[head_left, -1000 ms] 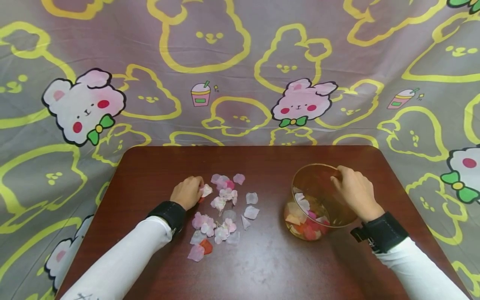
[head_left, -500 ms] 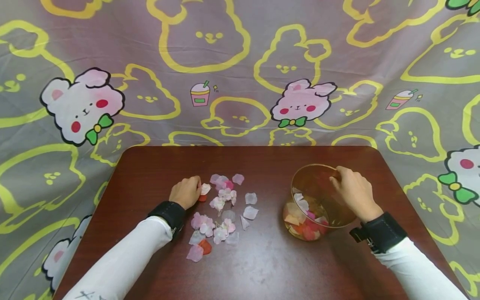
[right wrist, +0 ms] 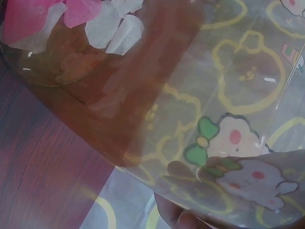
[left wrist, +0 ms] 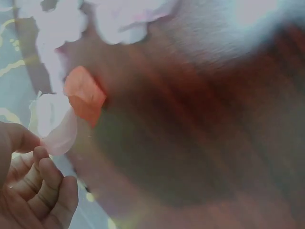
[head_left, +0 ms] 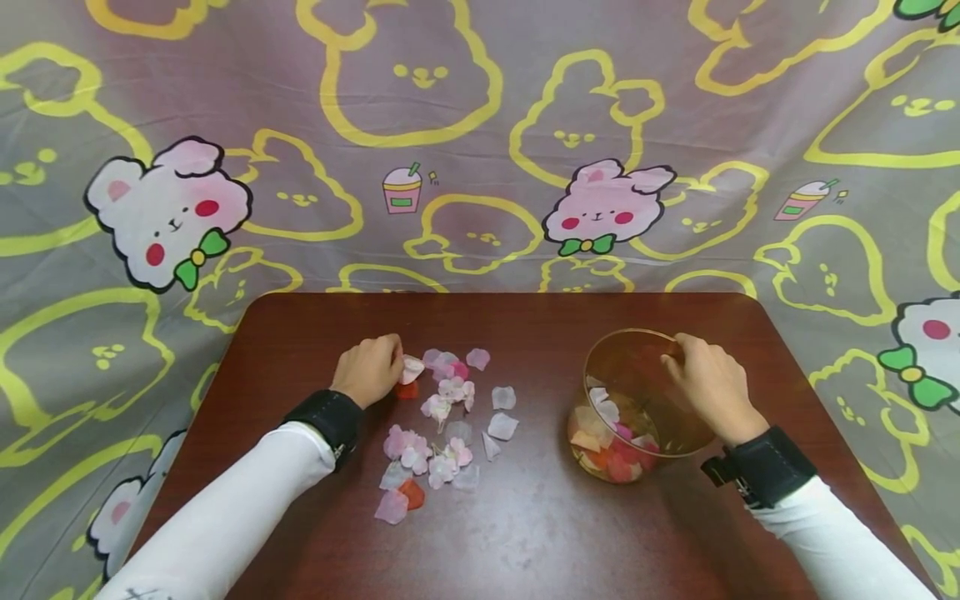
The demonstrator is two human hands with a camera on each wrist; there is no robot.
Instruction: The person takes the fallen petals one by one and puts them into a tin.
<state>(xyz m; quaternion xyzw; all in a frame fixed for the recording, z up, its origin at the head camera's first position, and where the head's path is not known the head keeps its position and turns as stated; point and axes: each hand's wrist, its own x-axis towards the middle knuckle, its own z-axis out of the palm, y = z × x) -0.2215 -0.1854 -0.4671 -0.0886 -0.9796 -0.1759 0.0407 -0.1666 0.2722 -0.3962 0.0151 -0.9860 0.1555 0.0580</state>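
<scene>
With 12 o'clock at the far edge of the table (head_left: 555, 542), the left hand (head_left: 369, 371) is at 10 o'clock from the middle, pinching a white petal (head_left: 412, 369) by its edge between thumb and fingertip. Such a thin thing, I judge, asks only for a light pinch, so most of it is free. An orange petal (head_left: 408, 390) lies just beside it, at 6 o'clock.

At 3 o'clock there is an amber see-through container (head_left: 637, 367), with petals at its bottom. The right hand (head_left: 712, 387) grasps its rim at the 2 o'clock side, probably to steady it while the mouth is mostly uncovered. Loose petals (head_left: 444, 465) are spread at 9 o'clock from the container, within reach of the left hand.

The white petal points from the fingertips towards 3 o'clock; it is roundish, without a clear long axis. The container's long axis runs from base to mouth towards 1 o'clock; whether it leans or only looks so, I cannot tell.
</scene>
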